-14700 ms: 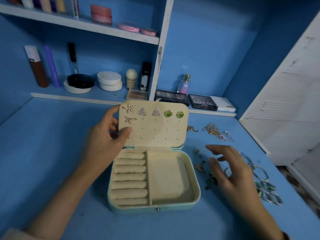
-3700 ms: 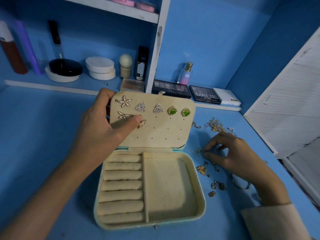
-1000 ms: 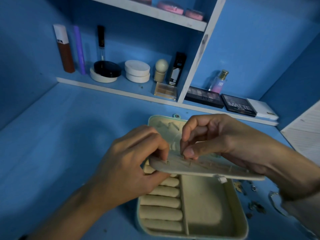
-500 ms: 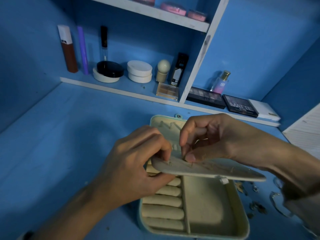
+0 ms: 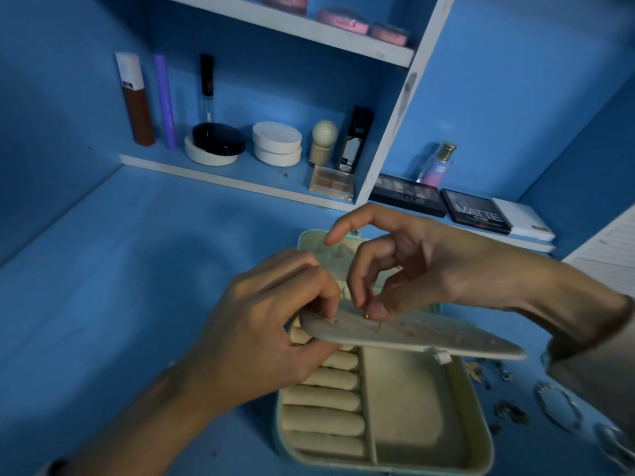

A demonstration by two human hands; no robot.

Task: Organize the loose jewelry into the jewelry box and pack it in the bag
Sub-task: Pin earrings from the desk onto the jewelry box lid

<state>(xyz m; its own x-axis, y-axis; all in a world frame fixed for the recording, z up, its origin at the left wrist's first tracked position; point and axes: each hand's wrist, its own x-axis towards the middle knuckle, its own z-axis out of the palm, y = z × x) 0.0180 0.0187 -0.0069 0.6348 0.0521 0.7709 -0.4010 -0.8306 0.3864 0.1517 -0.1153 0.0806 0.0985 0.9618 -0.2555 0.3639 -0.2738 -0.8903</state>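
The pale jewelry box [image 5: 477, 438] lies open on the blue desk, with cream ring rolls [image 5: 323, 417] on its left side and one plain compartment on its right. A cream earring panel [image 5: 429, 341] is folded down over the box, back side up, with several posts sticking out. My left hand [image 5: 264, 331] grips the panel's left edge. My right hand [image 5: 405, 269] pinches a tiny gold earring back [image 5: 367, 316] on a post near the panel's left end. Loose jewelry [image 5: 508, 410] and silver bangles [image 5: 560, 403] lie right of the box.
Shelves behind hold cosmetics: a brown tube [image 5: 135, 101], round compacts [image 5: 216, 142], white jars [image 5: 276, 142], a perfume bottle [image 5: 438, 166], dark eyeshadow palettes [image 5: 476, 211] and a white box [image 5: 524, 221]. A white slatted panel [image 5: 608, 259] stands at the right.
My right index finger has lifted and straightened while thumb and middle finger stay pinching at the post. The panel and my left hand have hardly moved. Earlier the panel stood upright showing the earrings.
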